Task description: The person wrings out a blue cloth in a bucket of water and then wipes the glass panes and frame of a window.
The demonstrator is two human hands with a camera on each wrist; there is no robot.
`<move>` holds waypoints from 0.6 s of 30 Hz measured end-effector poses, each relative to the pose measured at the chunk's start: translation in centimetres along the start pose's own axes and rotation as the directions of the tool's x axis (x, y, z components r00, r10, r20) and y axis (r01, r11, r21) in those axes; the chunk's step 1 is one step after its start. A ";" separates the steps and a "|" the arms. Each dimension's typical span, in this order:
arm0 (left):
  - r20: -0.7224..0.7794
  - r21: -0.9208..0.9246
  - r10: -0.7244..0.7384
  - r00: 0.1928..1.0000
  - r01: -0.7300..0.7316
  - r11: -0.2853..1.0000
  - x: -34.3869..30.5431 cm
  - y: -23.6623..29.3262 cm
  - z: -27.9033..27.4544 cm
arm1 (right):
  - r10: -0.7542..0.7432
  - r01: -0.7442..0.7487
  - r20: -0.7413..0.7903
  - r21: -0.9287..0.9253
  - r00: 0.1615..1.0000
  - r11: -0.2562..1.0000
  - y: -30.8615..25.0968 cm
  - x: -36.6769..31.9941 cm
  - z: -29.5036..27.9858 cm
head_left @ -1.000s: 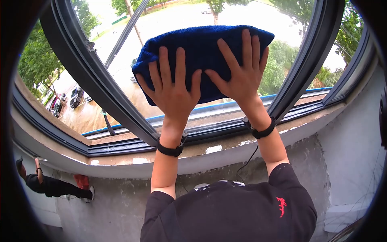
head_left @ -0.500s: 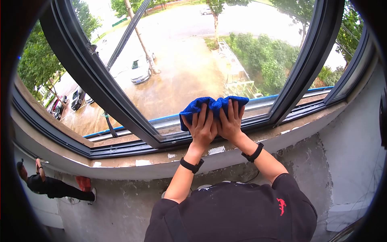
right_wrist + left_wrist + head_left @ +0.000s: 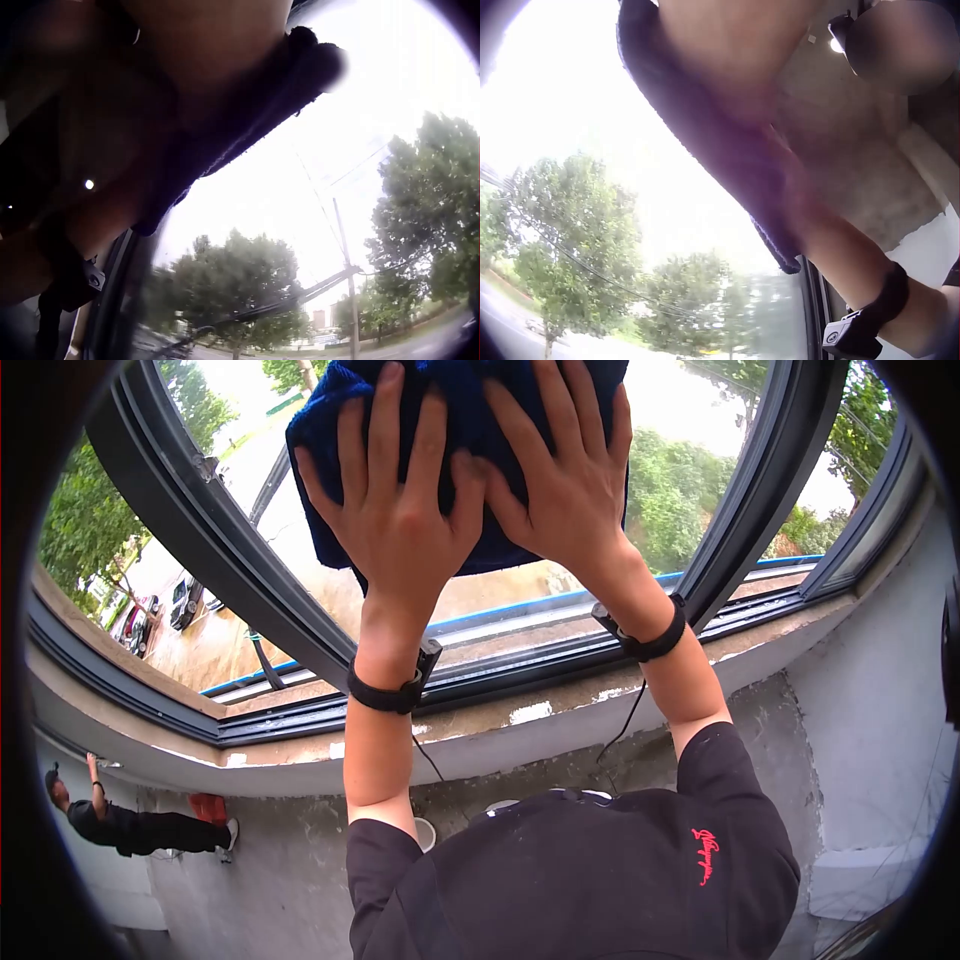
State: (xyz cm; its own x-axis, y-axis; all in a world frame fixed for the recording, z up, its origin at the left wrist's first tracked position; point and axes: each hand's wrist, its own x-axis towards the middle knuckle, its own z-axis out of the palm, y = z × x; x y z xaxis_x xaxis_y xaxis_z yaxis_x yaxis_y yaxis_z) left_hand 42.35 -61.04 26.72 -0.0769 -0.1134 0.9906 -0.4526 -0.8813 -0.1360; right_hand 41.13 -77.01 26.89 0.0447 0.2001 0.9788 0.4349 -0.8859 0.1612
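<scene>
A blue cloth point(image 3: 465, 545) lies spread against the window pane point(image 3: 690, 460), reaching the top edge of the head view. The left hand point(image 3: 400, 510) presses flat on its left part, fingers spread and straight. Beside it the right hand point(image 3: 570, 490) presses on the right part, fingers also spread, the two thumbs meeting or nearly so. In the left wrist view the cloth point(image 3: 697, 127) shows as a dark band between hand and glass. The right wrist view shows the cloth's edge point(image 3: 225, 142) under the right hand, dark and partly blurred.
Dark frame bars point(image 3: 240, 560) flank the pane, above a ledge point(image 3: 480, 720) with chipped paint. Another person point(image 3: 140, 828) stands at the far left near a red object point(image 3: 208, 807). Thin cables hang below both wrists. Trees and parked cars are outside.
From the pane's upper part, the hands and cloth went down to the lower frame, the cloth bunched. Now both hands are high again, with the cloth spread out.
</scene>
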 end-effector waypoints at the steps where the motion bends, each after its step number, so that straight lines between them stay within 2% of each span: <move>1: 0.017 0.057 0.033 0.999 -0.034 0.998 0.8 -0.1 -0.3 | 0.016 -0.015 0.049 -0.012 0.999 1.000 -0.3 1.2 -0.7; 2: 0.034 0.110 0.065 0.997 -0.068 0.992 1.6 0.0 -0.4 | 0.032 -0.029 0.098 -0.029 0.995 0.999 -0.5 2.0 -1.2; 3: 0.024 0.141 0.066 0.998 -0.069 0.988 2.2 -0.2 -0.4 | 0.036 -0.034 0.070 -0.027 0.997 0.999 -0.6 2.4 -1.1; 7: 0.003 0.131 0.021 1.000 -0.021 0.991 1.0 -0.5 0.1 | 0.043 -0.041 0.079 -0.033 0.996 0.999 -0.4 2.0 -0.5; 8: 0.002 0.131 0.021 1.000 -0.021 0.991 0.1 -0.3 0.0 | 0.037 -0.037 -0.002 -0.028 0.999 0.999 -0.2 0.8 0.4; 9: 0.019 0.151 -0.033 0.999 0.030 0.988 -0.9 0.2 -0.1 | 0.033 -0.035 -0.082 -0.022 0.996 0.999 -0.2 -0.3 1.2; 10: 0.034 0.173 -0.086 0.996 0.079 0.982 -2.1 0.6 -0.2 | 0.034 -0.035 -0.082 -0.021 0.996 0.999 -0.4 -1.4 1.6; 12: 0.068 0.204 -0.101 0.993 0.085 0.975 -5.2 1.2 -0.2 | 0.071 -0.073 -0.027 -0.059 0.997 0.996 -1.3 -3.9 1.5; 14: 0.120 0.204 -0.207 0.971 0.180 0.962 -8.5 2.2 -0.1 | 0.094 -0.093 0.008 -0.060 0.996 0.994 -2.2 -7.0 1.7; 18: 0.136 0.188 -0.237 0.962 0.210 0.960 -15.3 3.7 0.1 | 0.155 -0.150 0.066 -0.072 0.986 0.986 -3.4 -13.6 2.6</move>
State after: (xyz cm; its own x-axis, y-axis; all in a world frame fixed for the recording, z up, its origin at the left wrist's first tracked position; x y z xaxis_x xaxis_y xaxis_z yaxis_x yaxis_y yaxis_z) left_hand 41.95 -62.60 11.07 0.1541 0.0373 0.9874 -0.2836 -0.9556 0.0803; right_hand 41.33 -75.63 12.70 0.1707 0.0874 0.9814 0.3570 -0.9339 0.0211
